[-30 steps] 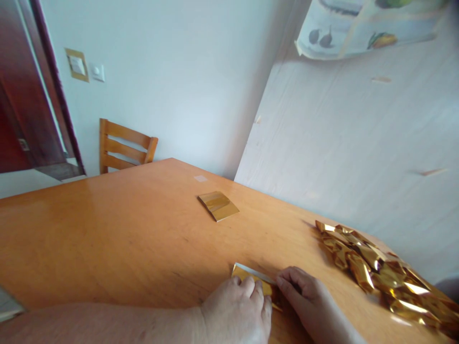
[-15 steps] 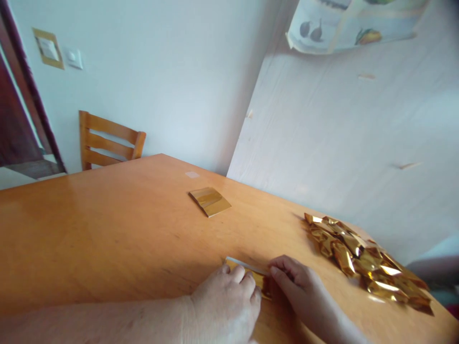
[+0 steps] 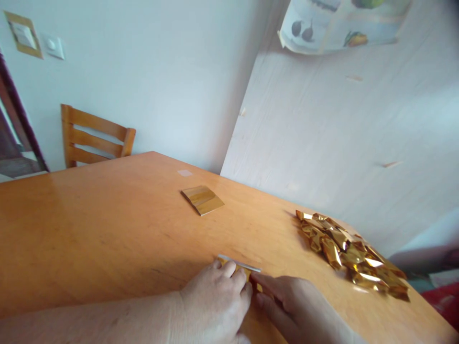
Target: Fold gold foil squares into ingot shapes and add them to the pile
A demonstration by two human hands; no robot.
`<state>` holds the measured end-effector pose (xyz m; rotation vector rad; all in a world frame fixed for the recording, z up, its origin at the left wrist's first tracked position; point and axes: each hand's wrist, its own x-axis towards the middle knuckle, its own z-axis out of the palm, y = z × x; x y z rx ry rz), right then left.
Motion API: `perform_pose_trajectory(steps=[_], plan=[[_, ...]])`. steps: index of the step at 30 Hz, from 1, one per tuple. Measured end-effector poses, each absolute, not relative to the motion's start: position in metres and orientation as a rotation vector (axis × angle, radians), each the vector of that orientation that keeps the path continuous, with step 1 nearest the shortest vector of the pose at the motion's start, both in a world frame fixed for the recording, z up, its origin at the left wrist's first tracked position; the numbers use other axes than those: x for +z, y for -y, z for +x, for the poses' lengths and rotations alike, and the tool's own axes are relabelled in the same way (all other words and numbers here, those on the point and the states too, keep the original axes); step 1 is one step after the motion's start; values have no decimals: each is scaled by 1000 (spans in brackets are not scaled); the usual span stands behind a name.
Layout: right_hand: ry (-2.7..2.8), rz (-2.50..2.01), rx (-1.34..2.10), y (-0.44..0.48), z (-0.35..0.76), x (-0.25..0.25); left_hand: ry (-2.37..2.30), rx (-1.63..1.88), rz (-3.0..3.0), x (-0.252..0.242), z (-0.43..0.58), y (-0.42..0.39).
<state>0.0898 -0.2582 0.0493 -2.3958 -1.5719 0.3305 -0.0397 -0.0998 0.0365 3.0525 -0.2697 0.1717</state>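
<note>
A small sheet of gold foil paper (image 3: 239,263) with a pale strip along its far edge lies on the table near me, mostly covered by my hands. My left hand (image 3: 215,301) rests on it from above, fingers curled down and holding it against the wood. At its right end my right hand (image 3: 296,298) grips the paper, index finger at the far corner and thumb nearer me. Farther off lies a flat stack of gold paper squares (image 3: 203,200). To the right is a heap of shiny folded gold paper pieces (image 3: 353,255).
The wooden table (image 3: 107,229) runs back to a pale wall and a leaning white board (image 3: 315,129). A wooden chair (image 3: 96,136) stands beyond its far left edge. A small pale patch (image 3: 185,173) is on the tabletop near the back corner.
My right hand has shifted left and closer to my left hand, its index finger now by the strip's end. The whole view has turned slightly to the right.
</note>
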Motion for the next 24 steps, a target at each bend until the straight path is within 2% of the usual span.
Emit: perform_pose_trajectory(steps=[8,14,24], plan=[[1591,-2434,353,260,91,50,241,233,3017,42,-51,101],[1556,-2448,385,263,90,52,211,84,2922,63,-51,88],[1562,-2544,388,267,87,59,299,-104,2832,70,-48,76]])
